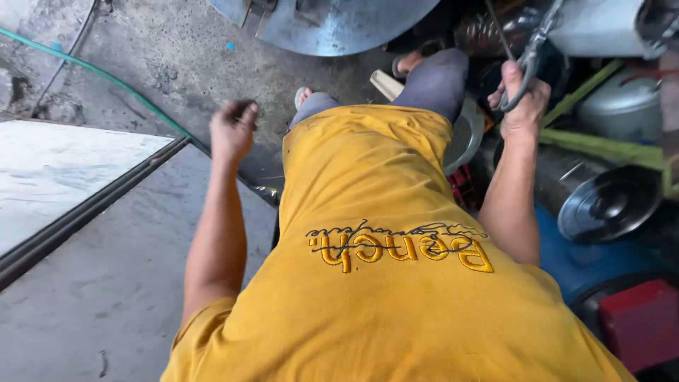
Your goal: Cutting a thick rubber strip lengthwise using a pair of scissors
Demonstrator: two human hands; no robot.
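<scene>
Gripping half-hidden pliers (527,67), right hand (523,106), left hand (232,131) blurred

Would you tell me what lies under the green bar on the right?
Under the green bar lies a dark metal cylinder with a round lid; its far end is hidden.

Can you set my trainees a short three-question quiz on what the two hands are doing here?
1. True or false: the right hand grips a metal tool.
2. What does the left hand hold?
A. a green hose
B. nothing that shows
C. a pot lid
3. Fill in: the green hose lies on the ____ floor.

Key
1. True. The fingers close round its grey handles.
2. B. The hand is curled into a loose fist, blurred, over the floor, with nothing visible in it.
3. Concrete.
</scene>
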